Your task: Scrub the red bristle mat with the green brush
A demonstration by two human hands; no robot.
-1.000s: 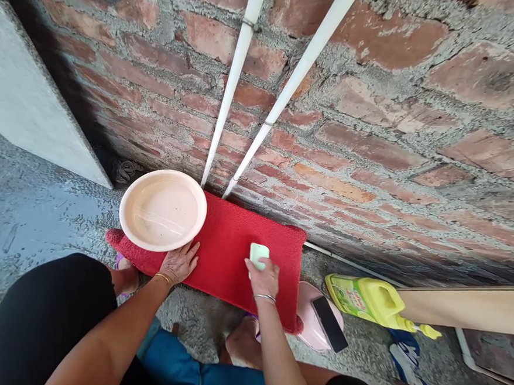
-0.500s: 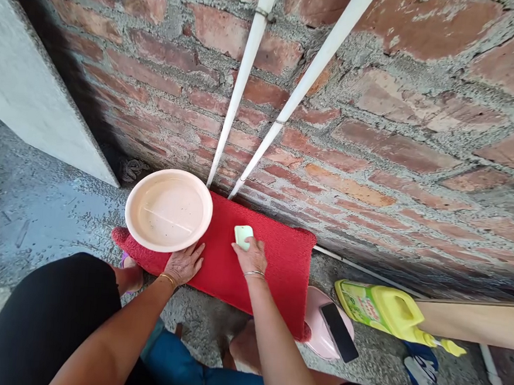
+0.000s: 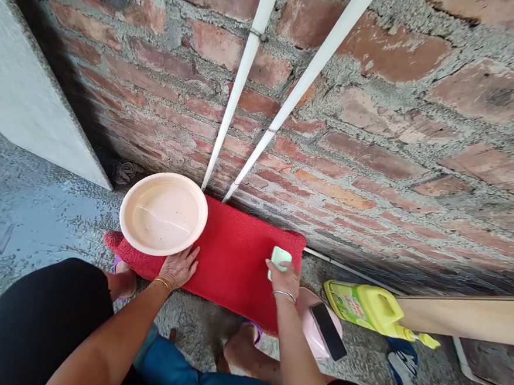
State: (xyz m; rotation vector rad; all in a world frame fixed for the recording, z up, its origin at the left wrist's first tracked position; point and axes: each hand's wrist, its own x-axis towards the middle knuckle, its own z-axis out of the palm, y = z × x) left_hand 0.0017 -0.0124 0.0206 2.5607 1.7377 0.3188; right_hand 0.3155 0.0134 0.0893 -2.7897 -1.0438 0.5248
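Observation:
A thick red mat [image 3: 235,255] lies spread out in front of me, its far edge along the brick wall. My right hand [image 3: 287,277] grips a pale green scrub brush [image 3: 281,255] against the mat's right part; the brush's underside is hidden. Flat on the near edge of the mat rests my left hand [image 3: 180,267], its fingers outstretched and holding nothing. Just beyond those fingers, a pale pink basin [image 3: 164,214] stands on the mat's left end, with what looks like shallow water inside.
A pink object [image 3: 312,343] with a black phone [image 3: 328,331] on it sits right of the mat. Beside that lies a yellow detergent bottle [image 3: 363,305], near a blue-and-white slipper [image 3: 403,367]. Two white pipes [image 3: 243,74] run up the brick wall [image 3: 377,107]. A grey slab [image 3: 36,77] leans at left.
My right hand has slid the brush rightward across the mat, to near its right edge. My left hand stays in place by the basin. The view has shifted slightly.

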